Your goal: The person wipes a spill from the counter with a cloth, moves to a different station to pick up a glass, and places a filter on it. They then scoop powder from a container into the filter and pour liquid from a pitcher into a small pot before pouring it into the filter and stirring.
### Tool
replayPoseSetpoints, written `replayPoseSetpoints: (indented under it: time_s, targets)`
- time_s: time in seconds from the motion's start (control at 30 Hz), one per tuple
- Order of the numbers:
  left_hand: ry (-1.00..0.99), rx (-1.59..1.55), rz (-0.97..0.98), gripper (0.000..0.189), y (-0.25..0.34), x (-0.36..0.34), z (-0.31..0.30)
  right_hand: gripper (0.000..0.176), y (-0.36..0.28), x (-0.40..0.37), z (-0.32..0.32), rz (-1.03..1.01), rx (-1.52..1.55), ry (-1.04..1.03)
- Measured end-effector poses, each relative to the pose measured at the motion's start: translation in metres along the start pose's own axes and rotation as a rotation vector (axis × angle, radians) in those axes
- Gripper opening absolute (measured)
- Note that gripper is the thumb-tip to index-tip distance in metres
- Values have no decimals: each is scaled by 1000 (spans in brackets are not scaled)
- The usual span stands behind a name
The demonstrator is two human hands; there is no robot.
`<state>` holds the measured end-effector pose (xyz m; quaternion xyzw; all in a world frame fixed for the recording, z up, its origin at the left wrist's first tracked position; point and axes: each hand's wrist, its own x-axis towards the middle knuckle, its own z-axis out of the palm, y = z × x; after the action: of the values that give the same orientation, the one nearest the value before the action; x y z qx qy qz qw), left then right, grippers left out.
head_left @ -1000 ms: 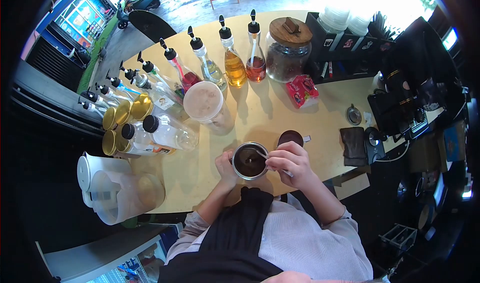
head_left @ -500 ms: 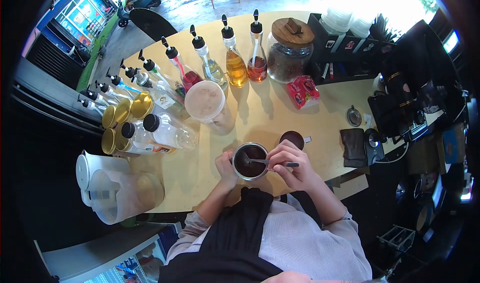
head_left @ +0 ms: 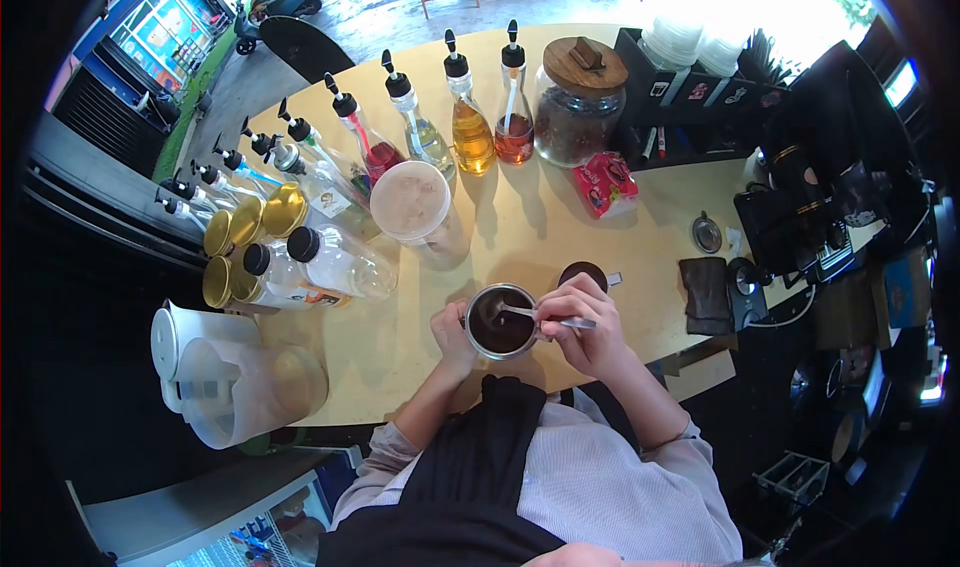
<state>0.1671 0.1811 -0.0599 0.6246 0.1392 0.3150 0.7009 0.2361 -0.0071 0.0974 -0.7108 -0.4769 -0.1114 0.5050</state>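
Note:
A metal cup (head_left: 500, 341) with dark liquid in it stands near the front edge of the wooden counter. On its left side my left hand (head_left: 453, 333) is closed round the cup's side or handle. My right hand (head_left: 583, 325) pinches a metal spoon (head_left: 518, 311), whose bowl end is inside the cup at the liquid. Just beyond my right hand lies a dark round lid or coaster (head_left: 584, 275), partly hidden by the fingers.
Behind the cup stand a lidded plastic tub (head_left: 412, 207), several pump bottles (head_left: 472, 132), a wooden-lidded jar (head_left: 578, 107) and a red packet (head_left: 606, 184). Clear bottles (head_left: 345, 262) and a pitcher (head_left: 240, 387) are left; a dark cloth (head_left: 706, 295) lies right.
The spoon has turned a little in the cup, and my right hand has shifted slightly with it. My left hand stays at the cup.

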Motion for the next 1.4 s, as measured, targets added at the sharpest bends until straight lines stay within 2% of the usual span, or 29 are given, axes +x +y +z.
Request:
replayPoseSetpoints:
  time_s: [0.2,0.4,0.5,0.67,0.8,0.87,1.0,1.07,1.17,1.3,1.37,1.4]
  targets:
    - [0,-7,2,54,7,0,3,21,-1,-2,4,5,107,-22]
    - [-13,7,23,54,1,0,1,21,-3,-1,7,-38,-19,59]
    - [5,23,11,54,-1,0,1,21,-3,-3,9,-14,101,-22]
    - [10,17,12,54,1,0,2,18,-3,-3,10,-10,15,124]
    - [23,37,24,53,0,0,0,17,-3,0,9,-52,-52,139]
    - [25,42,28,53,1,1,1,17,-3,1,8,-37,-7,59]
    - [5,-9,19,53,-4,1,-2,17,3,1,5,-61,57,68]
    - [-7,-9,2,53,-7,1,-2,18,4,6,0,-121,-74,63]
    - [3,30,42,53,-7,1,-1,21,1,13,-5,-184,-136,-37]
    - [5,-7,38,52,-5,2,1,19,-3,30,-8,-209,-130,-38]
    - [6,-2,41,52,1,1,3,18,-9,42,-9,-237,-248,-160]
    - [11,6,32,52,5,1,5,18,-10,46,-7,-236,-249,-158]
